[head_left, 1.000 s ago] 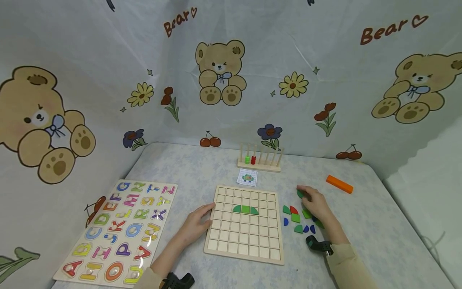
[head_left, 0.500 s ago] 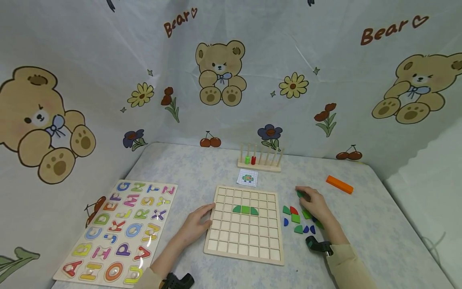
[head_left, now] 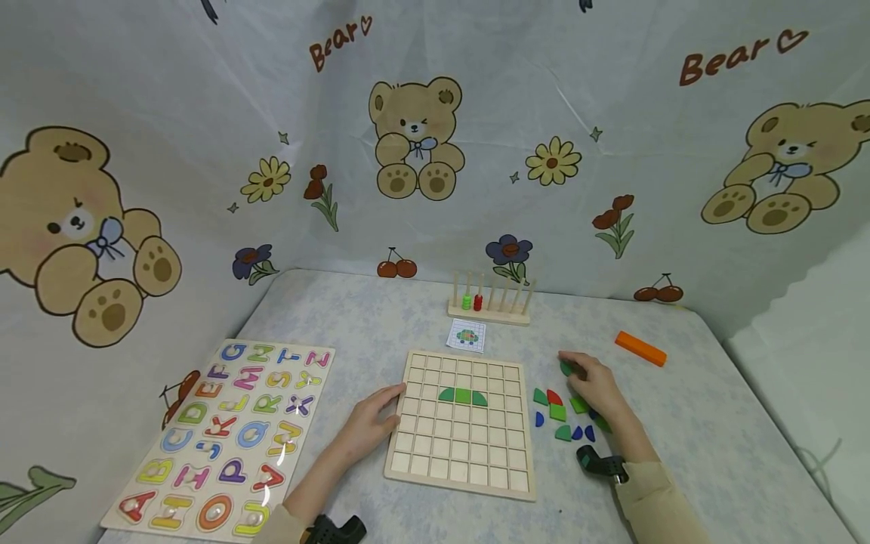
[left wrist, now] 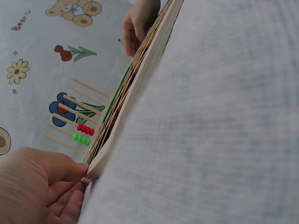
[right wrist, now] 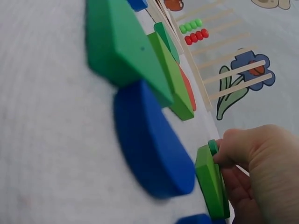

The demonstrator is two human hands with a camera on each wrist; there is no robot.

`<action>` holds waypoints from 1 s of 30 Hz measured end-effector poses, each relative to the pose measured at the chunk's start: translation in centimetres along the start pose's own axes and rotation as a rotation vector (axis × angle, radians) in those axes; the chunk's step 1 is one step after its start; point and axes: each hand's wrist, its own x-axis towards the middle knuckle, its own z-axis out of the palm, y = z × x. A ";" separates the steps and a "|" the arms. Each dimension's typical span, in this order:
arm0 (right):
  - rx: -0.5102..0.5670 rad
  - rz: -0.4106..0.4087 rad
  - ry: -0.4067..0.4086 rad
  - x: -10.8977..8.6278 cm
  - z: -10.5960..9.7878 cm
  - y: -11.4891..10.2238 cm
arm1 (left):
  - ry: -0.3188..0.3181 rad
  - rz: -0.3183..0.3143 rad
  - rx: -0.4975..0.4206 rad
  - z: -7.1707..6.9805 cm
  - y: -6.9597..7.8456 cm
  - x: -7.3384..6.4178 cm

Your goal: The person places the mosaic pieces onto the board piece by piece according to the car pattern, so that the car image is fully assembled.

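Observation:
My left hand (head_left: 367, 425) holds the left edge of a square wooden grid board (head_left: 496, 479), its thumb at the rim in the left wrist view. In one row of the board's cells sit a green square block (head_left: 463, 397) and a green quarter-round block (head_left: 446, 394) on each side of it. To the board's right, my right hand (head_left: 594, 381) pinches a dark green block (head_left: 566, 368), which is partly hidden by the fingers. Beside that hand lie loose blocks: a red quarter-round block (head_left: 553, 397), a light green square block (head_left: 557, 412) and blue half-round blocks (right wrist: 152, 144).
A picture card (head_left: 466, 335) lies behind the board. Behind it stands a wooden peg rack (head_left: 488, 312) with green and red beads. An alphabet puzzle board (head_left: 224, 446) lies at the left, and an orange bar (head_left: 640, 349) at the far right.

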 end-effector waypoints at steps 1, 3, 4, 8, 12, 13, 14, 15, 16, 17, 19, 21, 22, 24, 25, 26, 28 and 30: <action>-0.001 0.001 0.001 0.0 0.0 0.0 | 0.000 -0.002 -0.002 0.0 0.0 0.0; -0.007 0.000 0.002 0.1 0.1 0.0 | 0.001 0.001 0.001 0.0 0.0 0.0; -0.010 0.002 0.004 0.1 0.1 0.0 | 0.002 0.000 0.000 -0.1 0.0 0.0; -0.020 0.005 0.010 0.2 0.3 0.1 | 0.003 -0.002 0.009 -0.1 0.1 0.1; -0.014 0.007 0.001 0.2 0.4 0.2 | 0.005 0.006 0.013 -0.1 0.1 0.1; -0.014 0.004 -0.002 0.2 0.4 0.2 | 0.007 0.009 0.013 -0.1 0.1 0.1; -0.013 0.002 -0.002 0.2 0.4 0.2 | 0.010 0.015 0.013 -0.1 0.1 0.1; -0.011 0.000 -0.002 0.2 0.5 0.2 | 0.012 0.021 0.014 -0.1 0.1 0.1; -0.010 -0.001 0.001 0.2 0.5 0.2 | 0.013 0.019 0.014 -0.1 0.1 0.1; -0.014 -0.002 0.004 0.2 0.5 0.2 | 0.014 0.019 0.014 -0.1 0.1 0.1; -0.018 -0.003 0.014 0.2 0.6 0.3 | 0.016 0.017 0.017 0.0 0.1 0.1; -0.020 -0.007 0.021 0.1 0.6 0.3 | 0.019 0.012 0.020 0.1 0.0 0.0; -0.019 -0.008 0.028 0.1 0.6 0.4 | 0.020 0.009 0.020 0.1 0.0 0.0; -0.017 -0.010 0.039 0.0 0.6 0.5 | 0.022 0.014 0.021 0.2 -0.1 0.0; -0.016 -0.010 0.041 -0.1 0.6 0.5 | 0.023 0.016 0.020 0.2 -0.1 0.0; -0.011 -0.008 0.047 -0.1 0.6 0.6 | 0.024 0.019 0.019 0.2 -0.1 0.0; -0.008 -0.001 0.059 -0.1 0.5 0.7 | 0.022 0.021 0.011 0.2 -0.1 0.0; -0.004 0.005 0.064 -0.2 0.4 0.8 | 0.020 0.020 0.009 0.1 -0.1 0.0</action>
